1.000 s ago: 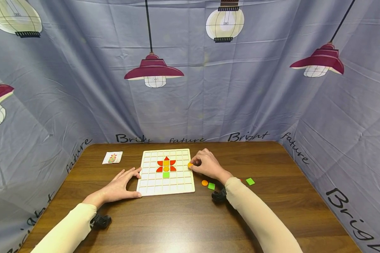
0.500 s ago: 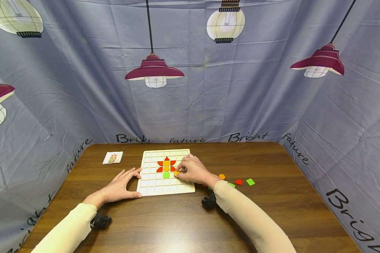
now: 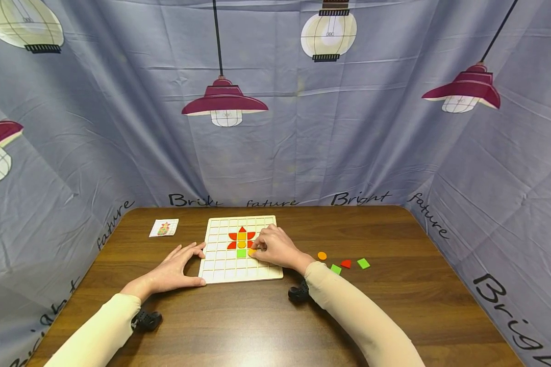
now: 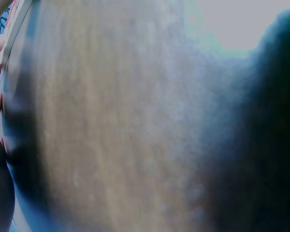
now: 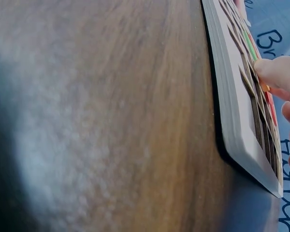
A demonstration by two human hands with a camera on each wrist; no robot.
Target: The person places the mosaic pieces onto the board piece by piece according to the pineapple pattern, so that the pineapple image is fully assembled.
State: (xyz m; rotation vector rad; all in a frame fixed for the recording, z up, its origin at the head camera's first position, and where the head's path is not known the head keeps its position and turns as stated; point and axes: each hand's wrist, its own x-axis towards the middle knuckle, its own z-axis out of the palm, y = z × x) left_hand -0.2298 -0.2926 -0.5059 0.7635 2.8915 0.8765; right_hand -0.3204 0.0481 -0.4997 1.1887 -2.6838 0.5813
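Observation:
A cream grid board [image 3: 220,267] lies on the table in the head view, bearing a red, yellow and green figure. My right hand [image 3: 275,247] pinches an orange disc [image 3: 251,252] between thumb and fingertips, at the cell right of the green square tile [image 3: 241,253]. Above that tile are a yellow disc [image 3: 242,244], a yellow square [image 3: 242,236] and several red pieces [image 3: 232,236]. My left hand [image 3: 174,272] rests at the board's left edge, thumb at the near corner and fingers spread apart. In the right wrist view, my thumb [image 5: 275,71] hides much of the disc.
Right of the board lie a loose orange disc [image 3: 322,256], a red piece [image 3: 346,263] and two green squares [image 3: 363,263]. A small pattern card [image 3: 164,228] with a pineapple-like picture sits at the back left. Grey-blue cloth [image 3: 275,168] hangs around the wooden table [image 3: 229,326].
My right hand has carried the orange disc leftward from the board's right edge to beside the green tile. Its forearm uncovers loose pieces on the right. My left hand has stayed put.

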